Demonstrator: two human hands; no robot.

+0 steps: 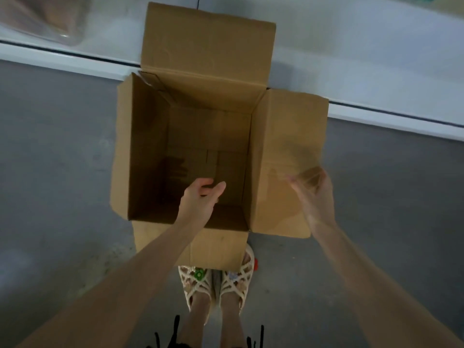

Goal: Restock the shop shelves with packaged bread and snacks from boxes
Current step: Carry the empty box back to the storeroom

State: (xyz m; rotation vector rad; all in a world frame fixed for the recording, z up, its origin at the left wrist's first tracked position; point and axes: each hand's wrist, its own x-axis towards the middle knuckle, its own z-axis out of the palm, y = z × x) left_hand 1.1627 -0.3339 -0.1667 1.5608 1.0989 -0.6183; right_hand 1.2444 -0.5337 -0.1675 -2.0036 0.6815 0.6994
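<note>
Box [145, 146] on grey floor [62, 146] by white ledge [376, 71]. L hand [200, 197] loosely curled, empty, over box; R hand [313, 194] blurred, fingers loose.

- Your box [208, 54] is plain brown cardboard, matt, with creased flaps.
- Your floor [55, 146] looks grey, matt and rough, like concrete.
- The shelf [62, 55] is white, smooth and faintly shiny.
- Your sandals [198, 282] look like cream moulded plastic.
- The wrap [45, 21] is clear, glossy plastic.
</note>
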